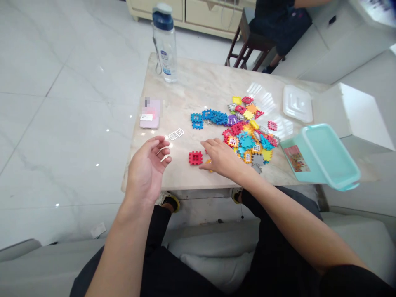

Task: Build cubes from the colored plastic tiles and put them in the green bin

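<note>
My left hand (148, 169) is raised over the table's near edge, palm turned inward, fingers loosely bent and apart, with nothing in it. Close beyond its fingertips lie white window-frame pieces (176, 134). My right hand (221, 159) hovers palm down, thumb and fingers spread. Between its thumb and the others, a red square building piece (195, 158) with a window lies flat, just left of the hand. Partly under that hand shows an orange piece (209, 166). To its right spreads a heap of coloured interlocking pieces (246, 141); a row of blue pieces (215, 116) lies beyond.
A water bottle (165, 45) stands at the far left corner, with a pink phone-like object (150, 114) nearer. On the right are a tilted teal bin (315, 159), a translucent lid (297, 103) and a white box (355, 115). Another person sits on a dark stool (247, 35) behind.
</note>
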The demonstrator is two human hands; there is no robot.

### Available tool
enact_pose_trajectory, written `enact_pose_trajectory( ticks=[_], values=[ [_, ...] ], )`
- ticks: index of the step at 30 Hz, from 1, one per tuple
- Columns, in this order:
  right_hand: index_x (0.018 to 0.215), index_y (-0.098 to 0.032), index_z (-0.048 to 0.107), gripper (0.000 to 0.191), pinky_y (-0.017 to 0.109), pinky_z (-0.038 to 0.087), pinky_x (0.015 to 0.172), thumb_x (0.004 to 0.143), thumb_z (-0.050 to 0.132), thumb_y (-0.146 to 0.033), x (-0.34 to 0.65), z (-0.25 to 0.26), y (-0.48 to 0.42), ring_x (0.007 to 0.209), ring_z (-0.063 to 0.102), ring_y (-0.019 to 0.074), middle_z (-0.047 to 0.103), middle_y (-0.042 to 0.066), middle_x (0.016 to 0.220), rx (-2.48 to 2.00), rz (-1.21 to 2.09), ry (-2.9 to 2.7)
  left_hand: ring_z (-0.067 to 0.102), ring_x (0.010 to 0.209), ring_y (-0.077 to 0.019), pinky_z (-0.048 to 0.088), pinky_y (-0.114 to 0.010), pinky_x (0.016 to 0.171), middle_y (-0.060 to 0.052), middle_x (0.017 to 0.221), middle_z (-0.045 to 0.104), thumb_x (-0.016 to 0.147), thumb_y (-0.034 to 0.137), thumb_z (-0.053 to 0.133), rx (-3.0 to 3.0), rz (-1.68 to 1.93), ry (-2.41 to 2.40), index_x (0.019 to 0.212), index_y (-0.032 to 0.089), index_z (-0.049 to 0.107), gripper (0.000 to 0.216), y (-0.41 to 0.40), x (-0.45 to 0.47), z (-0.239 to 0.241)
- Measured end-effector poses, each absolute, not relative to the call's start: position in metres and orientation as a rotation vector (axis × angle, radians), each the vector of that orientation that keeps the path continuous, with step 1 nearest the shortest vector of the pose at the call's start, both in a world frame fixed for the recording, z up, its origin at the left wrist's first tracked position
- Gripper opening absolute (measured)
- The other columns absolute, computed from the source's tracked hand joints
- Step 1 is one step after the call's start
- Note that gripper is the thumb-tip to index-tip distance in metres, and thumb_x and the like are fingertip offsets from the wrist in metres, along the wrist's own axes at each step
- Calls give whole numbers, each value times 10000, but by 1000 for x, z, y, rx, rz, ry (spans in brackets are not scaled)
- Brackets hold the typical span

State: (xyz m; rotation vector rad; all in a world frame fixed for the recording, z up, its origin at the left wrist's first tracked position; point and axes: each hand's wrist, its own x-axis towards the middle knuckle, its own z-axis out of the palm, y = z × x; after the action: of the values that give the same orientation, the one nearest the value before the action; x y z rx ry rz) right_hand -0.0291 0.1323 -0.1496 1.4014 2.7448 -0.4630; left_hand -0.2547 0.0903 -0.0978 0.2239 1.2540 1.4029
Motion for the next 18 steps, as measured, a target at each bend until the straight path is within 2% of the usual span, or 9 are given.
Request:
enact_pose_trajectory(
  ticks=[4,9,12,14,16,18],
  values=[
    [1304,-143,721,429,470,544,1082,963,864,-361,19,-129,149,1267,650,354,740,179,1319,1645,-371,2690,593,721,-103,473,-186,590,-5,893,679,706,304,846,377,1304,1322,942,172,712,302,89,-240,-95],
    [1248,-138,745,242,444,542,1032,1082,667,-296,76,-113,154,1215,675,330,761,177,1248,1974,-286,2598,673,822,-177,521,-268,703,-50,958,751,840,422,790,1035,1002,1585,1011,189,731,295,100,-218,-103],
    [1174,-150,749,230,440,534,1009,1106,617,-325,96,-111,145,1186,669,330,762,180,1205,2062,-275,2647,740,985,-263,575,-392,915,-108,1116,804,961,400,665,1678,700,1694,1111,201,755,265,113,-198,-116],
    [1145,-151,748,237,448,526,1012,1114,593,-327,106,-111,139,1178,660,335,759,183,1188,2089,-272,2679,733,1168,-326,536,-480,1084,-144,1281,794,1019,347,589,2038,445,1727,1240,200,744,308,121,-181,-125],
    [1146,-151,750,239,455,519,1013,1115,584,-321,112,-110,134,1179,651,341,757,184,1185,2089,-286,2700,689,1309,-374,494,-531,1163,-174,1400,762,1036,303,566,2224,206,1750,1361,184,707,374,128,-165,-133],
    [1158,-150,754,236,454,518,1002,1110,585,-308,117,-109,133,1173,647,344,757,181,1187,2070,-312,2712,662,1369,-404,492,-550,1175,-194,1460,739,1023,284,596,2269,53,1745,1424,166,682,427,135,-152,-140]
  ],
)
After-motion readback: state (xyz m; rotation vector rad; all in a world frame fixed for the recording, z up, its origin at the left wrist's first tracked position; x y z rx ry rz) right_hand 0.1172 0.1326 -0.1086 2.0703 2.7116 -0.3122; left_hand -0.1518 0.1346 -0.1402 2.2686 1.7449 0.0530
